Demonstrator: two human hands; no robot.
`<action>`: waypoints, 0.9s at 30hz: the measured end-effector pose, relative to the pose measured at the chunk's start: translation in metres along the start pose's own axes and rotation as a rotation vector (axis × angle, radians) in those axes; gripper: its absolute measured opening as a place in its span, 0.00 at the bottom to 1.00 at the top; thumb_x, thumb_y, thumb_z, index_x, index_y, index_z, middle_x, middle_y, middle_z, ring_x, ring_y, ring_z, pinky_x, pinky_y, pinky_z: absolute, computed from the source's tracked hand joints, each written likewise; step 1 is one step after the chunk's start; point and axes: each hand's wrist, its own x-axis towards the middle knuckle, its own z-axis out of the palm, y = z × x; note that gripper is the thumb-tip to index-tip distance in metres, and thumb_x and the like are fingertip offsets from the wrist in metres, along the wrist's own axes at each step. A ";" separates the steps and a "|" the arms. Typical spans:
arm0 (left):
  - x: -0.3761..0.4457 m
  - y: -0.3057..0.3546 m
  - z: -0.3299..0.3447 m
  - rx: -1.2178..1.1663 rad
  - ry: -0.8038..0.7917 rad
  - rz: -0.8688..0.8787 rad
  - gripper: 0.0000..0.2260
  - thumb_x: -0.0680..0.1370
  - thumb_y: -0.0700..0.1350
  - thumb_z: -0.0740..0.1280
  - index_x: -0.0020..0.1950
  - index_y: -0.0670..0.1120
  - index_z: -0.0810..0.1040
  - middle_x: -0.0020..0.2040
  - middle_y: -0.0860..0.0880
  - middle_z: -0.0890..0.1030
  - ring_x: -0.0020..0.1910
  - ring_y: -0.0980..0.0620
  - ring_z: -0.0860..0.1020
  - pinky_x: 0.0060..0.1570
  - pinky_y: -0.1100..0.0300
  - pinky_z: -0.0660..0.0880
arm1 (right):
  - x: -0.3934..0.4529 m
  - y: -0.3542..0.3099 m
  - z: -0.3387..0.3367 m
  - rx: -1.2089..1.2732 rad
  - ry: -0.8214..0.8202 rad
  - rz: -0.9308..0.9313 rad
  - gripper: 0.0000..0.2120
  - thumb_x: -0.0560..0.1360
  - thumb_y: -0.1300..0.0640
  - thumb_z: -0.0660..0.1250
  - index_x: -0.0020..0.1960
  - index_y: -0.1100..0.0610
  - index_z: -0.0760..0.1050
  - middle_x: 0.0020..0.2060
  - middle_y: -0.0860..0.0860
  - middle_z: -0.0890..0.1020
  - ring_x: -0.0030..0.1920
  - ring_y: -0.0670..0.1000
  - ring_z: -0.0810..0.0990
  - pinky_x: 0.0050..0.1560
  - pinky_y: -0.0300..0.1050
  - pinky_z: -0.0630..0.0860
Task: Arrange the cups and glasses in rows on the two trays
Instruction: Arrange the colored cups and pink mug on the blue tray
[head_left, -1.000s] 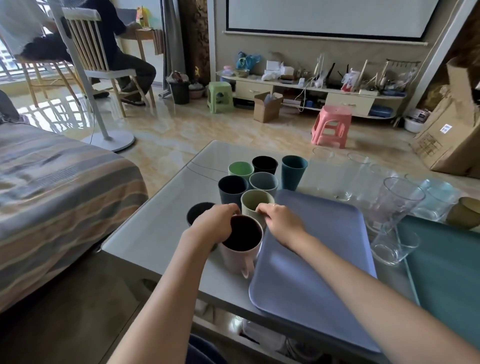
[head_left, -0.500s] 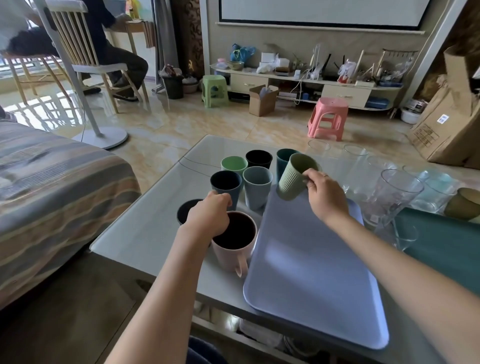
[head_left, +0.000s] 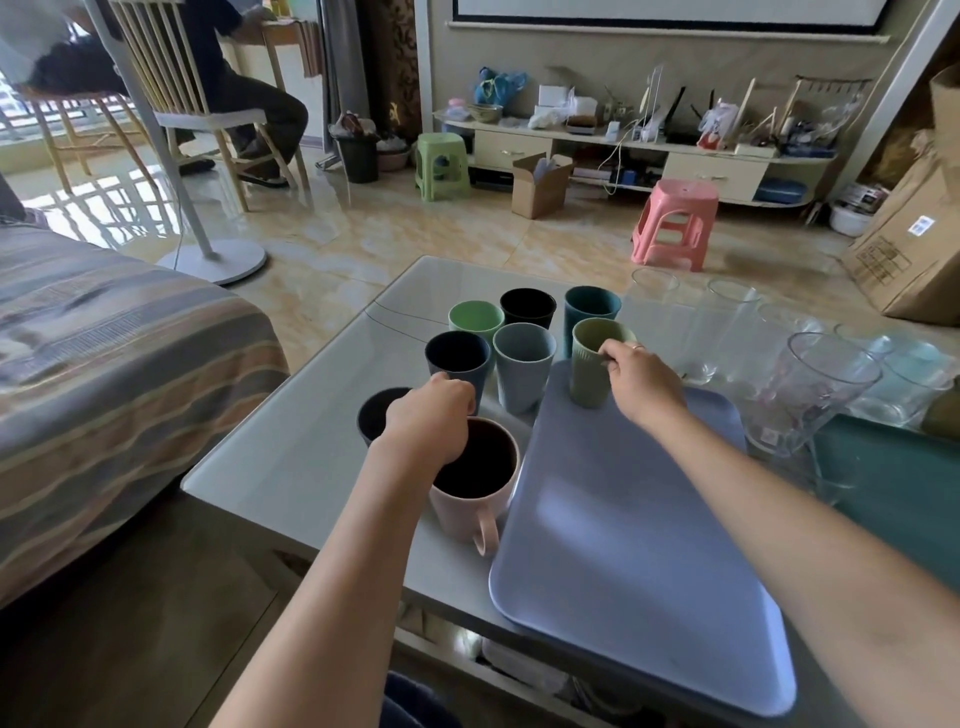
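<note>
The right hand pinched the rim of the olive cup. The cup stood straight up under that hand, at the far left corner of the blue tray. I could not tell if its bottom touched the tray yet. The next job looked like letting go so the cup stood there to start a row.

The left hand curled over the near rim of the pink mug. The mug stood on the surface, just left of the tray, with its handle toward the person. This hand was much nearer the mug than the right hand was, so it seemed the one to lift it. The tray lay right beside it, to the right.

Past the left hand stood more cups in a bunch. Past the right hand stood clear glasses, and the green tray lay to its right.
</note>
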 end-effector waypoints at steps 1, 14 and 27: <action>0.000 0.000 -0.001 -0.004 0.003 -0.001 0.18 0.76 0.34 0.58 0.63 0.47 0.74 0.64 0.45 0.71 0.58 0.40 0.76 0.51 0.48 0.75 | 0.000 0.000 0.000 0.002 0.003 0.000 0.10 0.79 0.59 0.55 0.55 0.56 0.73 0.57 0.57 0.76 0.53 0.61 0.75 0.41 0.46 0.66; -0.011 -0.006 -0.010 -0.088 0.074 -0.040 0.20 0.76 0.33 0.59 0.67 0.46 0.68 0.65 0.42 0.68 0.54 0.38 0.76 0.51 0.46 0.76 | -0.013 -0.064 0.005 0.128 -0.178 -0.318 0.17 0.77 0.61 0.61 0.65 0.56 0.70 0.63 0.55 0.75 0.58 0.58 0.76 0.56 0.49 0.73; 0.003 -0.032 0.003 -0.150 -0.022 -0.092 0.18 0.78 0.37 0.58 0.66 0.49 0.70 0.61 0.44 0.77 0.56 0.42 0.76 0.53 0.50 0.75 | -0.031 -0.061 0.009 0.248 0.085 -0.267 0.06 0.77 0.64 0.60 0.49 0.62 0.76 0.46 0.59 0.79 0.46 0.61 0.78 0.45 0.56 0.76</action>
